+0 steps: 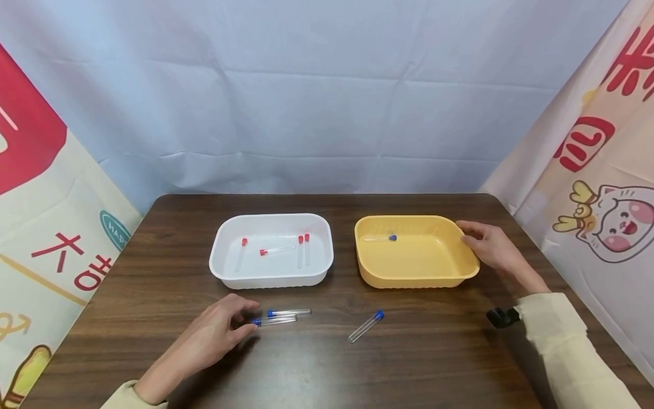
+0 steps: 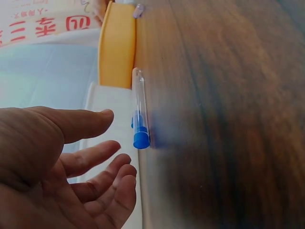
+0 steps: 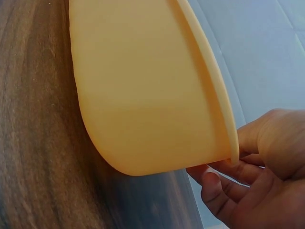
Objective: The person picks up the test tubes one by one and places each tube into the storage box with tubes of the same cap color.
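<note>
My left hand (image 1: 217, 329) hovers at the capped ends of two clear test tubes with blue caps, a farther tube (image 1: 291, 312) and a nearer tube (image 1: 277, 320). Thumb and fingers are spread with nothing between them. In the left wrist view the nearer tube's blue cap (image 2: 141, 138) lies beyond the fingertips. My right hand (image 1: 489, 248) grips the yellow basin (image 1: 414, 282) by its right rim; in the right wrist view the fingers (image 3: 238, 171) bend around the basin's edge. One blue-capped tube (image 1: 377, 238) lies inside that basin. Another blue-capped tube (image 1: 365, 326) lies on the table before it.
A white basin (image 1: 271, 282) stands left of the yellow one, holding several red-capped tubes (image 1: 280, 249). Both basins are on a dark wooden table (image 1: 327, 375). Behind the table hangs a pale cloth (image 1: 317, 113), with printed cloths at both sides.
</note>
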Available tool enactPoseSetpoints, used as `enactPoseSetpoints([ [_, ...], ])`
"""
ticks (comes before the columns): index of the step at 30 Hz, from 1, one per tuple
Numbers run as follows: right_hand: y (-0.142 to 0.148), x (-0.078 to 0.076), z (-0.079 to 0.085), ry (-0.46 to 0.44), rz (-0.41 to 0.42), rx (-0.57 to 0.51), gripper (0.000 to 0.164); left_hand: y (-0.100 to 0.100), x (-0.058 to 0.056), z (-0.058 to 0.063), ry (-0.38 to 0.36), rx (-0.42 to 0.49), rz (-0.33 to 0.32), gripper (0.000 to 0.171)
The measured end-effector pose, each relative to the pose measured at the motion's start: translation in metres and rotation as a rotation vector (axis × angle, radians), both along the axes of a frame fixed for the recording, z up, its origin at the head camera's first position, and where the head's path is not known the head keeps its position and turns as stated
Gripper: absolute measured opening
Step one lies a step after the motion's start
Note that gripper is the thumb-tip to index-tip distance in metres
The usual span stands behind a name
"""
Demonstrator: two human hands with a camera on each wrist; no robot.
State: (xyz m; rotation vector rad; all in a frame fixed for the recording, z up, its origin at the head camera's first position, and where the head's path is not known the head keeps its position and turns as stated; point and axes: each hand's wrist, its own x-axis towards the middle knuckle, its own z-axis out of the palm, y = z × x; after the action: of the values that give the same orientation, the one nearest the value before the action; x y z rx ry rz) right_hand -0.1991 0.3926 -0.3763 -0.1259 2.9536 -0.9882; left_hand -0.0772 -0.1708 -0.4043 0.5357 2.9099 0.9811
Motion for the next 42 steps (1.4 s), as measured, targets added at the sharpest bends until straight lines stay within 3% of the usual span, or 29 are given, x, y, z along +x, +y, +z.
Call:
enactPoseSetpoints([
  [5,0.000,0.004,-0.001,0.013,-0.015,0.010,0.058,0.001,-0.001,-0.002,0.013,-0.001,0.006,0.028],
  [9,0.000,0.015,-0.001,0.011,-0.027,-0.001,0.067,0.002,-0.002,-0.003,-0.023,-0.011,0.028,0.028],
  [21,-0.004,0.047,0.002,0.021,0.039,0.023,0.081,0.005,-0.001,-0.008,-0.060,-0.028,0.055,0.025],
  [32,-0.006,0.063,-0.003,0.019,0.067,0.043,0.095,0.008,-0.002,-0.010,-0.040,-0.026,0.028,0.022],
  [38,-0.008,0.069,-0.007,0.098,0.110,0.042,0.093,0.009,-0.003,-0.010,-0.044,-0.029,0.026,0.019],
  [42,-0.009,0.070,-0.009,0.097,0.130,0.032,0.092,0.009,-0.001,-0.010,-0.033,-0.021,0.004,0.018],
])
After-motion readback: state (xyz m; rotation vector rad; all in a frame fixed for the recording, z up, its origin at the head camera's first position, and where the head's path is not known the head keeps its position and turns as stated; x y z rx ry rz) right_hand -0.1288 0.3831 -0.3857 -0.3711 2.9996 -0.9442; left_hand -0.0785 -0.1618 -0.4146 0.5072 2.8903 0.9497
